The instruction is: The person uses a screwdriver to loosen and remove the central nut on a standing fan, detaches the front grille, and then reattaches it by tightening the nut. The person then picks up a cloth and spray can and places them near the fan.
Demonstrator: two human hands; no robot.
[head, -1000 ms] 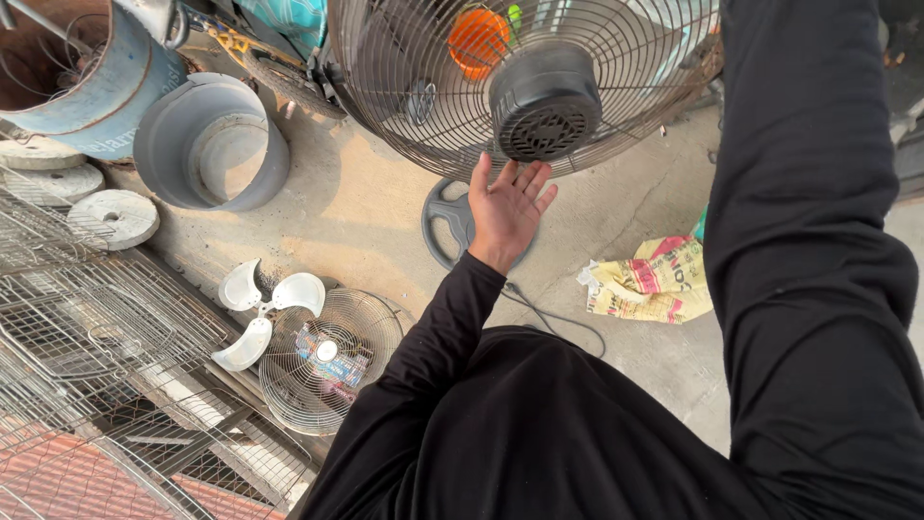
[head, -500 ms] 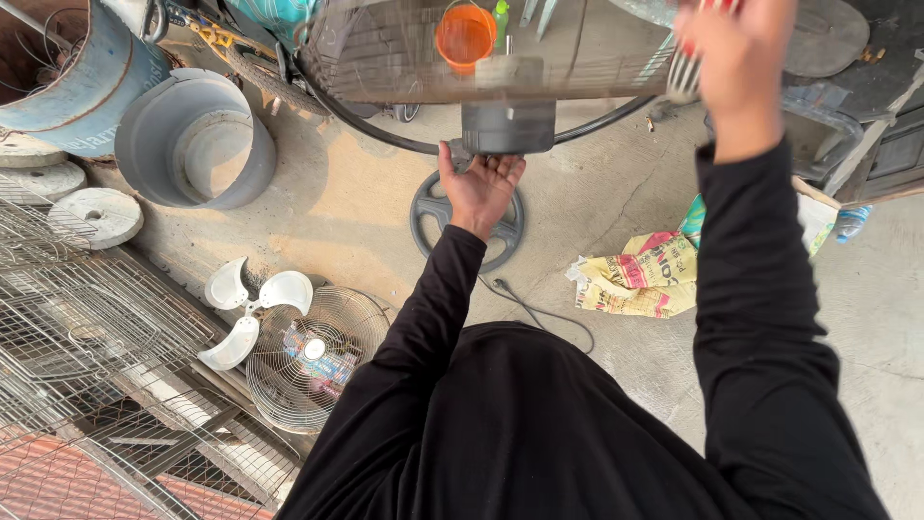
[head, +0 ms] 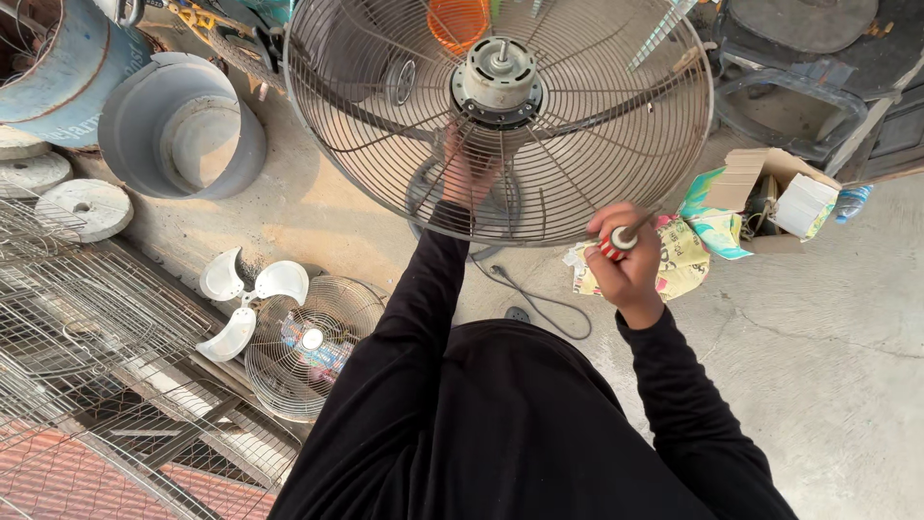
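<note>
I see the round grey wire fan guard with its bare motor hub point(head: 498, 82) tilted face-up toward me, shaft pointing up at the camera, the guard's plane roughly level above the concrete floor point(head: 828, 347). Blade already off, I judge: a white three-bladed plastic propeller point(head: 241, 299) lies on the ground beside a second, loose wire grille point(head: 308, 347), well apart from the work. My left hand point(head: 467, 173) reaches under the guard, fingers wrapped round the stem below the motor. My right hand point(head: 630, 260) is clenched on a red-handled screwdriver point(head: 621, 241), its shaft angled up-right to the guard's rim. Rear guard and motor remain mounted
</note>
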